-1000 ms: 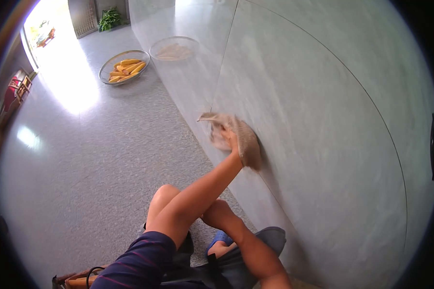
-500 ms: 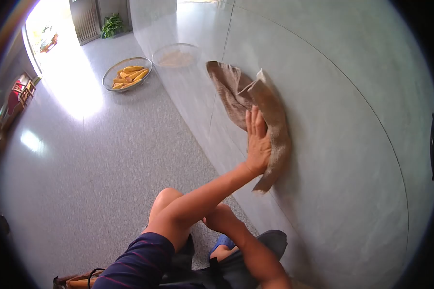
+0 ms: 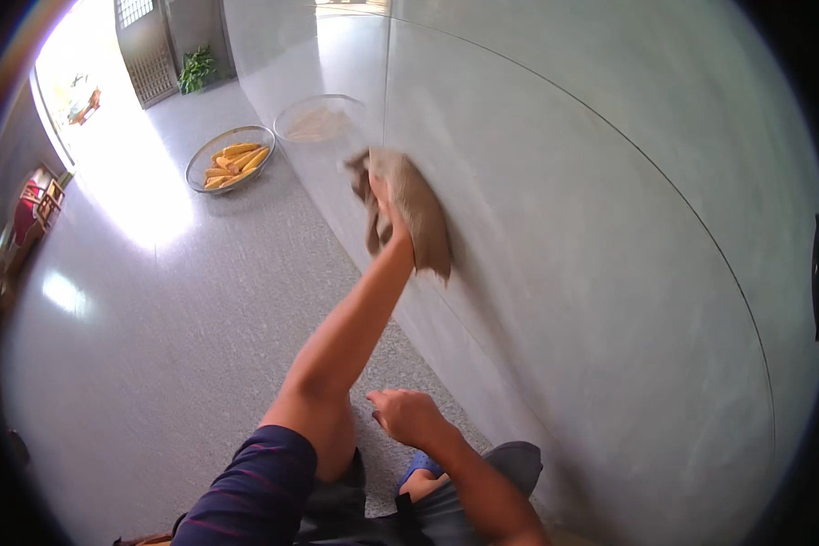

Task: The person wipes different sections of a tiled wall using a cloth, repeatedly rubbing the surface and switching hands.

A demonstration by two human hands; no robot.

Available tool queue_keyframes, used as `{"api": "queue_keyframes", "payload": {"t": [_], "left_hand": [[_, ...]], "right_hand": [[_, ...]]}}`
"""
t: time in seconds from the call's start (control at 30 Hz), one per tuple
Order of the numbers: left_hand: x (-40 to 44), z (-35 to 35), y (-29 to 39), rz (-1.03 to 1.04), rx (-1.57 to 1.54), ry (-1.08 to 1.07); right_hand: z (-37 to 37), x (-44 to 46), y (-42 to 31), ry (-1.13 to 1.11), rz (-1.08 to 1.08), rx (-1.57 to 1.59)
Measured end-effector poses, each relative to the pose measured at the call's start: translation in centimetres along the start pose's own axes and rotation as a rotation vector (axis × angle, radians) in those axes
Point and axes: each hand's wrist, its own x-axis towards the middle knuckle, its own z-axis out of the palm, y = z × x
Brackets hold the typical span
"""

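My left hand (image 3: 389,211) reaches out with a brown cloth (image 3: 421,211) and presses it against the smooth grey wall (image 3: 591,273). Part of the cloth folds over that hand and hides most of its fingers. Low in the view, my right hand (image 3: 408,417) is held near my knees with its fingers curled in. Nothing shows in it, and it is apart from the wall.
On the speckled grey floor (image 3: 218,346), close to the wall, stands a round basket (image 3: 191,175) of yellow corn cobs (image 3: 235,166). A green plant (image 3: 197,69) is by the doorway at the back. A blue shoe (image 3: 419,469) shows beneath me.
My left hand and the cloth have slid left along the wall, and the cloth now wraps over the hand. My right hand has come out from behind the left arm.
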Motion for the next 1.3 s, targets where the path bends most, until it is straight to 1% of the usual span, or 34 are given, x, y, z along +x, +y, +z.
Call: {"api": "queue_keyframes", "payload": {"t": [0.03,0.07,0.13,0.17,0.23,0.27,0.33,0.37,0.4,0.47,0.53,0.6,0.63,0.67,0.73,0.77,0.8,0.83,0.87,0.9,0.93,0.97,1.0,1.03,1.07,1.1,1.13,1.17,1.2,1.23,1.27,1.3], "left_hand": [[0.6,2.8,2.4,0.130,0.136,0.012],[-0.2,6.9,6.2,0.263,0.269,0.025],[-3.6,13.5,11.9,0.711,0.890,-0.026],[-4.4,15.7,13.6,0.716,0.891,-0.027],[-5.5,18.4,15.8,1.184,1.029,-0.385],[-6.2,19.2,16.5,1.186,1.029,-0.386],[-8.0,19.9,17.3,1.277,1.052,-0.466],[-7.8,19.5,17.0,1.264,1.091,-0.407],[-6.5,17.8,16.2,1.270,1.085,-0.410],[-2.9,12.9,13.8,0.902,1.142,-0.443],[-1.4,11.1,12.7,0.726,1.024,-0.145],[3.2,9.2,11.7,0.635,0.941,-0.058],[5.6,7.5,12.0,0.341,0.596,-0.127],[5.7,8.7,12.9,0.350,0.596,-0.132],[5.4,11.3,14.5,0.428,0.829,-0.022],[7.6,12.0,14.5,0.529,0.699,-0.122],[3.9,15.5,16.9,0.770,0.899,-0.100],[5.2,16.3,16.9,1.130,1.105,-0.186],[1.5,19.4,19.4,1.110,1.080,-0.343],[-0.1,21.3,19.8,1.152,1.112,-0.331],[-1.3,22.7,19.9,1.232,1.079,-0.399],[-3.3,23.7,20.3,1.350,1.155,-0.494],[-5.9,24.5,20.2,1.368,1.086,-0.569],[-8.0,24.3,19.8,1.397,1.081,-0.657],[-9.6,23.9,19.3,1.448,0.956,-0.836],[-10.5,22.8,17.6,1.502,0.963,-0.917],[-13.0,21.8,16.6,1.469,1.066,-0.989],[-15.0,20.8,15.4,1.464,1.034,-1.069],[-16.4,19.4,14.4,1.468,1.098,-1.165],[-17.3,17.7,13.0,1.547,1.125,-1.171],[-16.4,13.8,8.8,1.478,0.921,-1.212],[-17.6,13.6,8.9,1.164,0.842,-1.085]], "right_hand": [[-0.3,0.2,-0.1,0.014,-0.010,0.040],[-0.3,0.2,-0.2,0.025,-0.022,0.076],[0.0,0.5,0.0,0.032,-0.040,0.071],[0.0,0.6,0.0,0.039,-0.055,0.058],[-0.1,1.0,-0.2,0.034,-0.059,0.052],[-0.2,1.3,-0.3,0.028,-0.060,0.047],[-0.1,1.7,-0.4,0.038,-0.058,0.069],[-0.2,1.9,-0.3,0.048,-0.055,0.090],[-0.4,2.1,-0.3,0.054,-0.056,0.086],[-0.3,2.1,-0.1,0.052,-0.067,0.091],[0.0,2.3,0.3,0.048,-0.060,0.082],[0.0,2.4,0.4,0.043,-0.055,0.074],[0.0,2.5,0.4,0.023,-0.039,0.069],[-0.2,2.6,0.3,0.004,-0.022,0.063],[-0.1,2.9,0.2,0.009,-0.026,0.066],[0.0,2.8,0.1,-0.002,-0.026,0.074],[0.0,2.8,0.0,-0.004,-0.026,0.075],[0.0,2.8,-0.2,-0.005,-0.032,0.082],[0.0,2.7,-0.3,-0.006,-0.037,0.091],[0.0,2.7,-0.4,-0.008,-0.038,0.092],[-0.1,2.6,-0.4,-0.009,-0.041,0.094],[-0.1,2.6,-0.4,-0.010,-0.046,0.096],[-0.1,2.7,-0.4,-0.008,-0.049,0.094],[-0.1,2.8,-0.3,-0.025,-0.041,0.068],[0.0,2.8,-0.2,-0.043,-0.030,0.042],[0.1,2.9,-0.1,-0.042,-0.027,0.041],[0.3,2.9,-0.1,-0.030,-0.025,0.038],[0.4,2.9,0.1,-0.020,-0.023,0.037],[0.4,2.9,0.1,-0.023,-0.018,0.039],[0.3,2.9,0.0,0.013,-0.027,0.054],[0.3,2.9,0.0,0.047,-0.035,0.069],[0.6,2.9,0.1,0.040,-0.030,0.071]]}}
